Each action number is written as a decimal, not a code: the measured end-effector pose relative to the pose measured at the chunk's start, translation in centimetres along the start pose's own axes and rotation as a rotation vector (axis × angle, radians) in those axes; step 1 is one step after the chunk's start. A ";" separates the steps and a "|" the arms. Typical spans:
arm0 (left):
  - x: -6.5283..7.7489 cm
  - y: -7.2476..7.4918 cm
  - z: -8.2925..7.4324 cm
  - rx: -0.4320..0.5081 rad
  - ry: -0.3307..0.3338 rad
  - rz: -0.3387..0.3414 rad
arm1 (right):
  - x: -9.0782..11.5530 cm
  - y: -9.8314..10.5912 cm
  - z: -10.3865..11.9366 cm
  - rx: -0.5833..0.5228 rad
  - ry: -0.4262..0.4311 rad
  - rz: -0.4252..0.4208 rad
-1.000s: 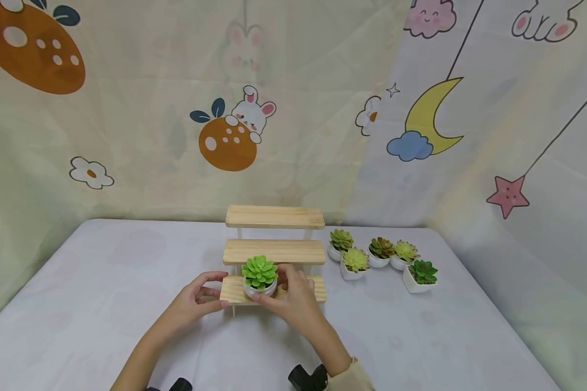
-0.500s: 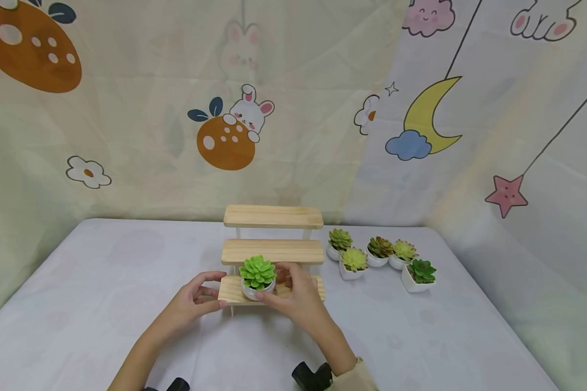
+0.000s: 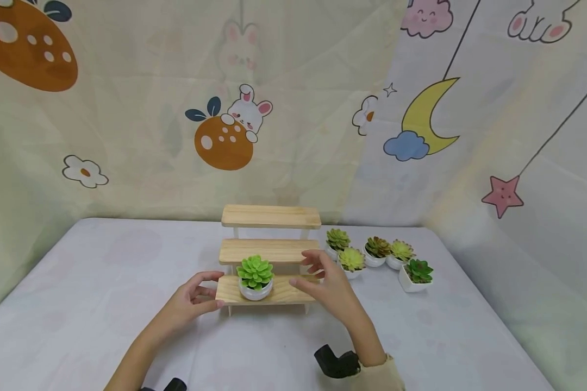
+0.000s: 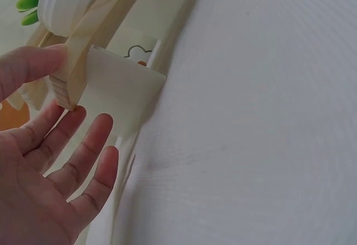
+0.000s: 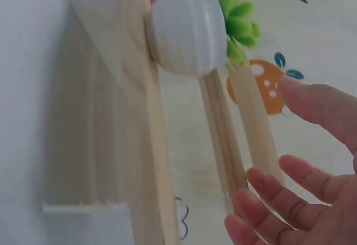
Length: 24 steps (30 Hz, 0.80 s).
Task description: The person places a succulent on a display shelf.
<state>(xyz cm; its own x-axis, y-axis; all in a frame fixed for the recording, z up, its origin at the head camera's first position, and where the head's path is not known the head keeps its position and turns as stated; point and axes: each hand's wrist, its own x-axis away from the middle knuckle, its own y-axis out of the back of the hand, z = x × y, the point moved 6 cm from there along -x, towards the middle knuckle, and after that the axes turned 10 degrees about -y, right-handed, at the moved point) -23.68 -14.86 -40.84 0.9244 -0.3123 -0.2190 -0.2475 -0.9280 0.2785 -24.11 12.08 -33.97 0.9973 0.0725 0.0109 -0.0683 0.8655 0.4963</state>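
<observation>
A three-tier wooden display stand [image 3: 270,251] with pale side supports stands on the table. On its lowest shelf, left of the middle, sits a bright green potted succulent [image 3: 255,276] in a round white pot. My left hand [image 3: 194,298] holds that shelf's left end between thumb and fingers; the left wrist view shows the thumb [image 4: 34,66] against the wood and the lower fingers spread. Above the right part of the lowest shelf is my right hand [image 3: 331,287], fingers parted and nothing between them. In the right wrist view it is apart from the white pot [image 5: 189,30].
Several more potted succulents stand right of the stand, among them a dark green one [image 3: 417,274] in a square pot and a reddish one [image 3: 376,250]. A white cloth covers the table [image 3: 127,260]. Behind it hangs a printed curtain [image 3: 303,108].
My right hand has let go of the green succulent's pot and moved right, off it. The succulent stays on the lowest shelf. My left hand keeps its place at the shelf end.
</observation>
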 end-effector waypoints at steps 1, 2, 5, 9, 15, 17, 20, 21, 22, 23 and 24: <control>0.0 0.0 0.0 -0.002 0.001 -0.001 | -0.1 0.5 -0.1 0.003 -0.002 -0.019; 0.0 0.0 0.0 -0.002 0.004 -0.001 | -0.1 1.0 -0.3 0.007 -0.002 -0.040; 0.0 0.0 0.1 -0.002 0.010 -0.003 | -0.4 2.3 -0.8 0.025 0.001 -0.102; 0.0 0.0 0.2 -0.002 0.017 -0.004 | -0.8 4.0 -2.0 0.028 -0.008 -0.161; 0.0 0.0 0.2 -0.010 0.014 -0.006 | -1.1 6.2 -3.9 -0.002 -0.037 -0.218; 0.0 0.1 0.2 -0.011 0.018 -0.008 | -1.2 6.9 -4.5 -0.015 -0.054 -0.245; 0.1 0.1 0.2 -0.004 0.020 -0.007 | -1.3 7.7 -5.5 -0.016 -0.081 -0.287; 0.1 0.1 0.2 -0.001 0.021 -0.006 | -1.3 7.8 -5.8 -0.021 -0.090 -0.296; 0.1 0.1 0.3 0.000 0.021 -0.006 | -1.4 8.0 -6.1 -0.020 -0.099 -0.304; 0.1 0.1 0.3 0.003 0.025 -0.008 | -1.5 8.1 -6.4 -0.018 -0.110 -0.311; 0.1 0.1 0.3 0.006 0.026 -0.010 | -1.6 8.1 -6.7 -0.010 -0.122 -0.314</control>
<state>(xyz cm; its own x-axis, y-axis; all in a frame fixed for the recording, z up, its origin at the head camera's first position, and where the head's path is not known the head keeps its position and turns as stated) -23.73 -15.02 -41.10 0.9341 -0.2977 -0.1973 -0.2400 -0.9324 0.2704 -26.41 22.29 -35.76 0.9654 -0.2582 -0.0372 0.2435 0.8408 0.4834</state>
